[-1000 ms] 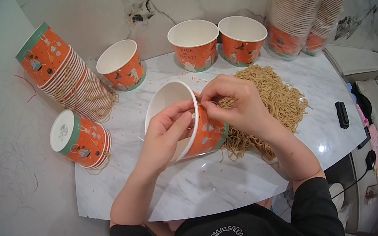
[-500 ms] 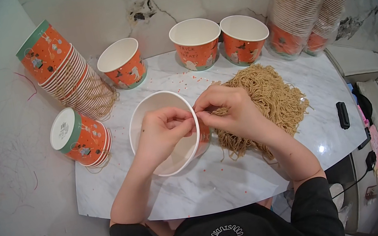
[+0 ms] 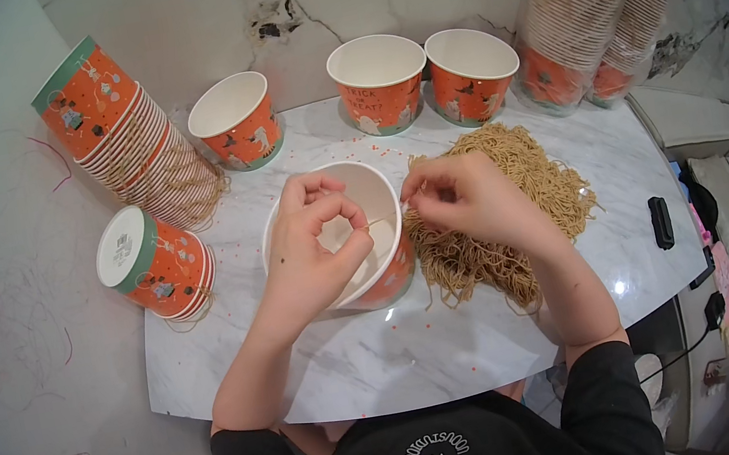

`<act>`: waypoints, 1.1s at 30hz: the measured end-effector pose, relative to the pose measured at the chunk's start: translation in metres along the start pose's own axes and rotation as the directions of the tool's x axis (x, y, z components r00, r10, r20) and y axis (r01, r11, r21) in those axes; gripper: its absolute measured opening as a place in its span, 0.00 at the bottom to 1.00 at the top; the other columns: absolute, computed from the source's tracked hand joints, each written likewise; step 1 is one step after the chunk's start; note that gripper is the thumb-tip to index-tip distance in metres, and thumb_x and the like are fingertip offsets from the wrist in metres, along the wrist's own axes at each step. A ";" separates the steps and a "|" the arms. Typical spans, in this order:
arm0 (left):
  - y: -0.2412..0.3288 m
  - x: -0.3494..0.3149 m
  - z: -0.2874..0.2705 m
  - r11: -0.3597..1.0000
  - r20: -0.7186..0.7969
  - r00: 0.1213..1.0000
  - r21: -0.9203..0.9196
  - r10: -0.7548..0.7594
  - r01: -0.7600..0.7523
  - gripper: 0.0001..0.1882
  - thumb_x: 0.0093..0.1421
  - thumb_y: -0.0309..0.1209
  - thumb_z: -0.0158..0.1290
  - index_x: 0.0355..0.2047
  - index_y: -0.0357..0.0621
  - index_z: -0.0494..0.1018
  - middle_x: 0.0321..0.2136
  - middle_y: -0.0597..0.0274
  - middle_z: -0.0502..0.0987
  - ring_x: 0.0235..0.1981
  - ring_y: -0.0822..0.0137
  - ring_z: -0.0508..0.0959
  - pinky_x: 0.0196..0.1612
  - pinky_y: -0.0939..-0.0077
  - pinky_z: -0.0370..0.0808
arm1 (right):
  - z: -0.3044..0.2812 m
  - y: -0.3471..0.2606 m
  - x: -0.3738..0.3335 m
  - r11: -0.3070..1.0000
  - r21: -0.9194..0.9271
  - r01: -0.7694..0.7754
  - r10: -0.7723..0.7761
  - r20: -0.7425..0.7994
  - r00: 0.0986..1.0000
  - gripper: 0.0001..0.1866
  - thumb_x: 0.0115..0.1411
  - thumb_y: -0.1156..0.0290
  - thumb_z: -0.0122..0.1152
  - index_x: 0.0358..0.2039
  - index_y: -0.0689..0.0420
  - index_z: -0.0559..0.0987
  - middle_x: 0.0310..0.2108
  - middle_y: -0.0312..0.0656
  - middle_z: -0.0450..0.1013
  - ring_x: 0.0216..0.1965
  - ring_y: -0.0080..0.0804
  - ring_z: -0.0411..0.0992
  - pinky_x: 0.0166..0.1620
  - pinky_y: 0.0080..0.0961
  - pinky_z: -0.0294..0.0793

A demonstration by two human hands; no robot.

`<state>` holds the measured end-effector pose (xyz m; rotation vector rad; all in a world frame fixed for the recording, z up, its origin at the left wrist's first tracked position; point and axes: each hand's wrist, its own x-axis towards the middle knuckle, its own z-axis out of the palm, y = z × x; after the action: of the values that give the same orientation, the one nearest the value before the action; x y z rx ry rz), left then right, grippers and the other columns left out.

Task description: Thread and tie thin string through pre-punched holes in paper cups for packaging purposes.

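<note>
A large orange paper bucket [image 3: 386,284] with a white inside stands in front of me, between my hands. Over its opening, my left hand [image 3: 306,252] pinches a thin tan cord [image 3: 380,220] between thumb and forefinger. That cord stretches across to the bucket's right rim. There my right hand [image 3: 469,199] is closed at the rim, thumb and forefinger together; whether it grips the cord's other end is hard to make out. Just beneath and beyond my right hand lies a heap of tan cords [image 3: 526,175].
Three open orange buckets, one being the left one [image 3: 234,124], line the back of the marble-patterned table [image 3: 388,360]. Upside-down stacked buckets [image 3: 138,131] with cords over them stand left, beside a shorter stack [image 3: 162,268]. Plastic-wrapped bucket stacks [image 3: 579,4] stand back right. A black object [image 3: 661,222] lies at right.
The bucket has turned more upright and shifted slightly right. My hands have drawn apart, and a length of cord now shows between my left fingers and the rim.
</note>
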<state>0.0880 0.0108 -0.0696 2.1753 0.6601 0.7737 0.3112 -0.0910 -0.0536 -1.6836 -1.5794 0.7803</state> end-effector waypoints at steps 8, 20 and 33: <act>0.001 0.000 0.000 0.972 -0.037 0.975 -0.073 0.221 -0.223 0.04 0.57 0.28 0.59 0.31 0.45 0.75 0.67 0.47 0.64 0.73 0.38 0.56 0.71 0.46 0.53 | 0.028 -0.019 -0.013 0.918 0.106 0.382 -0.350 -0.236 0.907 0.22 0.61 0.75 0.65 0.57 0.61 0.77 0.48 0.44 0.78 0.49 0.31 0.79 0.52 0.29 0.81; 0.053 -0.028 -0.028 0.978 0.091 0.981 0.099 0.174 -0.183 0.05 0.62 0.30 0.57 0.37 0.44 0.75 0.53 0.54 0.72 0.58 0.52 0.74 0.68 0.40 0.57 | 0.061 -0.030 -0.016 0.897 0.160 0.412 -0.382 -0.192 0.904 0.15 0.57 0.78 0.67 0.46 0.60 0.83 0.38 0.45 0.81 0.40 0.41 0.81 0.43 0.30 0.80; -0.003 0.003 -0.016 0.858 0.672 0.737 -0.334 -0.074 0.390 0.31 0.77 0.49 0.39 0.34 0.35 0.81 0.28 0.65 0.81 0.33 0.75 0.77 0.41 0.76 0.74 | 0.021 -0.038 -0.025 0.860 0.204 0.468 -0.507 0.230 0.831 0.10 0.58 0.77 0.67 0.41 0.59 0.88 0.38 0.44 0.84 0.40 0.39 0.83 0.45 0.29 0.80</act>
<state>0.0782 0.0218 -0.0625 1.6968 0.3347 -0.0043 0.2703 -0.1130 -0.0360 -1.0216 -1.9871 0.8520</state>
